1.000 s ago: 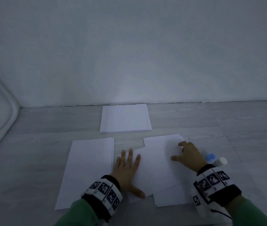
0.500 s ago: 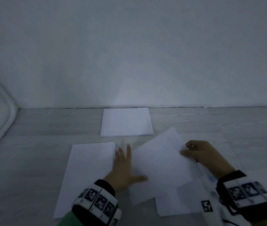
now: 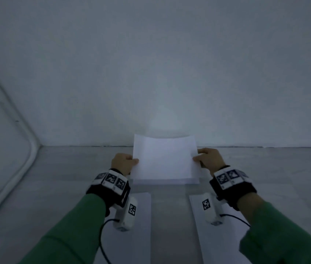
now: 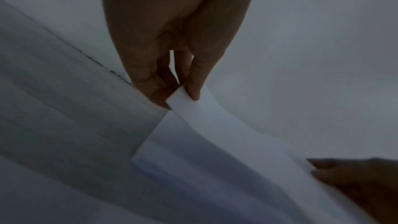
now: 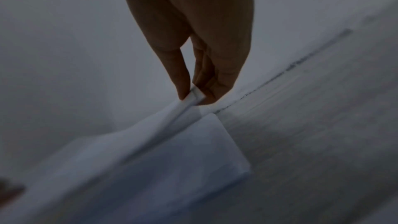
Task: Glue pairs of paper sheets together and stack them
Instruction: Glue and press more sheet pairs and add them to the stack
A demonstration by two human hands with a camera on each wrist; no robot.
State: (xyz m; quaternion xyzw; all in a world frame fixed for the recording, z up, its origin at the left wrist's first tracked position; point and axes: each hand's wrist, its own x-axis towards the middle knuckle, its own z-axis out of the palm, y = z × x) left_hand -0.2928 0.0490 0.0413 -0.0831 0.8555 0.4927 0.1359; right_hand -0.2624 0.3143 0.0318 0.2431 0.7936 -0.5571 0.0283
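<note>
A white paper sheet (image 3: 165,159) hangs in the air near the back wall, held by both hands. My left hand (image 3: 125,163) pinches its left edge (image 4: 183,99) between thumb and fingers. My right hand (image 3: 207,159) pinches the right edge (image 5: 193,95) the same way. Directly beneath it lies the far paper stack (image 3: 166,181) on the floor, its corner (image 4: 155,144) showing in the left wrist view and its other corner (image 5: 215,142) in the right wrist view. The held sheet sags slightly in the middle and covers most of the stack.
Two more paper piles lie nearer me, one on the left (image 3: 141,216) and one on the right (image 3: 198,212), partly under my forearms. A grey wooden floor (image 3: 65,178) meets the white wall (image 3: 150,73). A white pipe (image 3: 27,159) runs down the left corner.
Both hands left the near right pile, lifted the sheet off it and carried it forward over the far stack. The left hand went from lying flat on the paper to pinching its edge.
</note>
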